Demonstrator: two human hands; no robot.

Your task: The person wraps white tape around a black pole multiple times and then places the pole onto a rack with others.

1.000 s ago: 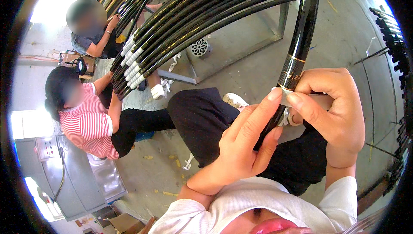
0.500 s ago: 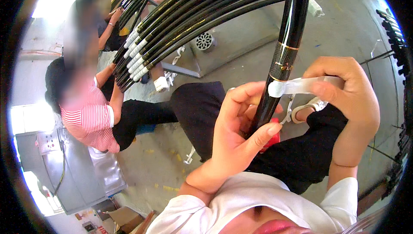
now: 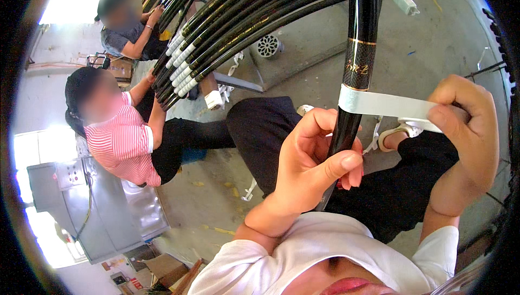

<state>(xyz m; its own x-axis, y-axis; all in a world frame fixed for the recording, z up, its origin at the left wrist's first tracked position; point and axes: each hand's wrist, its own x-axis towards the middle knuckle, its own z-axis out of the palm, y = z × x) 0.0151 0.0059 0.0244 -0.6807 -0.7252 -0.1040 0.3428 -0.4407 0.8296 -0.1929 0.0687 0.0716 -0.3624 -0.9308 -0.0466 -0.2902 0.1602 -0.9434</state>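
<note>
A glossy black pole, likely a fishing rod (image 3: 362, 18), slants up in front of me, with a gold marking and thin copper-coloured rings. My left hand (image 3: 306, 170) is wrapped round its lower part, below the rings. White tape (image 3: 392, 103) sticks to the rod just under the lower ring and stretches taut to the right. At its other end my right hand (image 3: 468, 132) pinches the tape roll (image 3: 420, 124) between thumb and fingers; the hand partly hides the roll.
Several black rods (image 3: 244, 27) with white-wrapped ends lie side by side ahead. A co-worker in a red-striped shirt (image 3: 122, 146) handles their ends; another person (image 3: 130, 37) sits beyond. A grey metal cabinet (image 3: 81, 208) stands left, a cardboard box (image 3: 165, 267) lower left. White scraps (image 3: 249, 189) lie on the floor.
My right hand has moved right, away from the rod, drawing out a longer strip of tape. My left hand still holds the rod, and the view has shifted slightly.
</note>
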